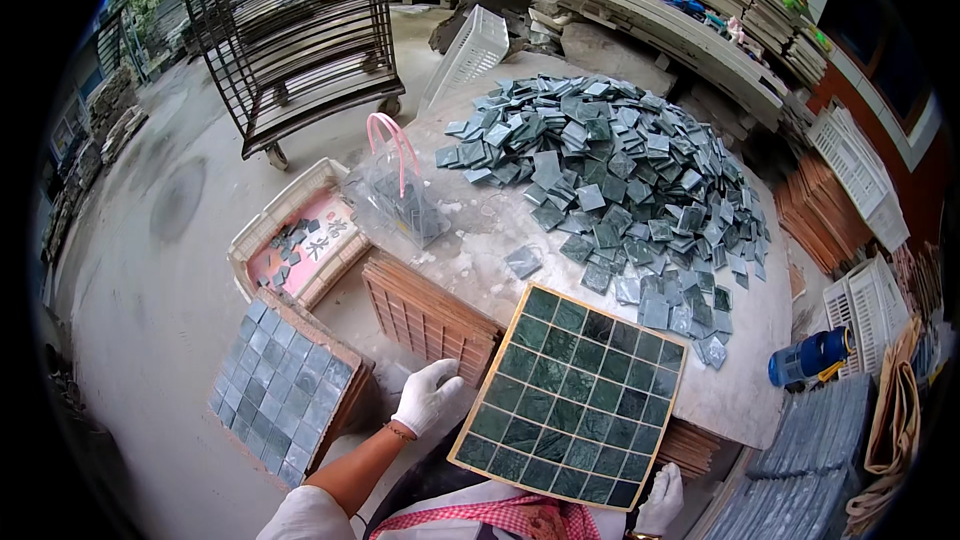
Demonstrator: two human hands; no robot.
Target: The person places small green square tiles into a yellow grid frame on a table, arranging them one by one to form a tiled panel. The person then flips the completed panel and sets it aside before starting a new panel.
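A clear plastic bag with pink handles stands on the left part of the round stone worktop, just beside the pile of loose green tiles. It is see-through and upright, and dark tiles are inside it.

To the left of the worktop, lower down, is a cream plastic crate. A pink sheet with white characters lies flat on its bottom, and a few small grey-green tiles rest on this sheet.

At the right side, near the worktop edge, a blue plastic bottle lies on its side; a label on it cannot be made out.
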